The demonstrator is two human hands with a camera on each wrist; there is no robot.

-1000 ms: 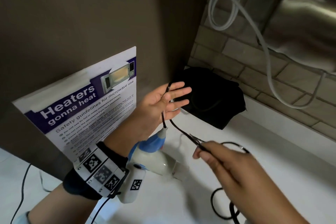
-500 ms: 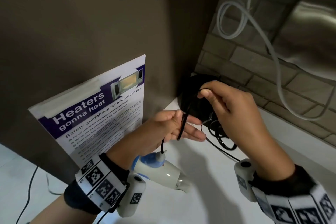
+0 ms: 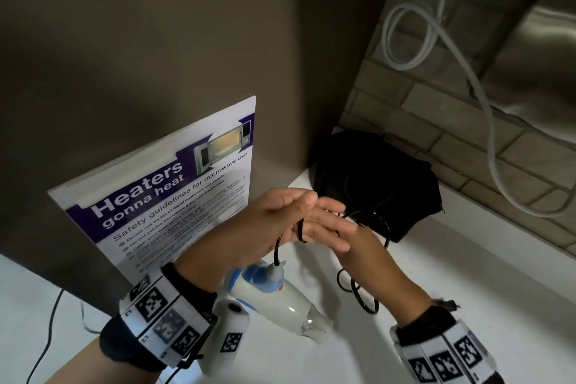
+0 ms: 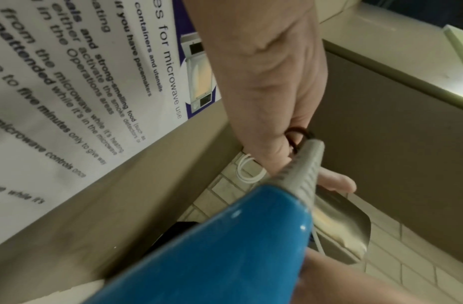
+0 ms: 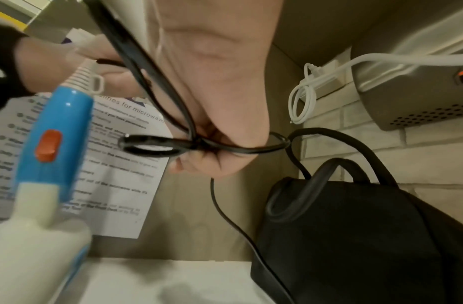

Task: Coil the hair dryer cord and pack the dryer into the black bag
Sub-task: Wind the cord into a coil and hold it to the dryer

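The white and blue hair dryer (image 3: pixel 268 293) hangs nozzle-down by its black cord (image 3: pixel 385 227) just over the white counter (image 3: pixel 452 284). My left hand (image 3: pixel 324 212) is raised with fingers stretched out; the cord loops round it and the thumb presses the cord against it. In the left wrist view the blue handle (image 4: pixel 225 236) fills the foreground below my left hand (image 4: pixel 272 82). My right hand (image 3: pixel 361 249) sits under the left fingers. Its curled fingers (image 5: pixel 212 162) pinch the cord (image 5: pixel 152 142), and loose loops trail down. The black bag (image 3: pixel 374 178) lies in the corner behind both hands.
A microwave safety poster (image 3: pixel 174 196) leans on the brown wall at left. A white cable (image 3: pixel 405 37) and a steel appliance (image 3: pixel 545 56) hang on the brick wall at right. A thin black wire (image 3: pixel 46 337) runs along the counter's left.
My right hand has come down from in front of the bag to under the left fingers, carrying the cord round the left hand. The dryer still hangs below the left hand.
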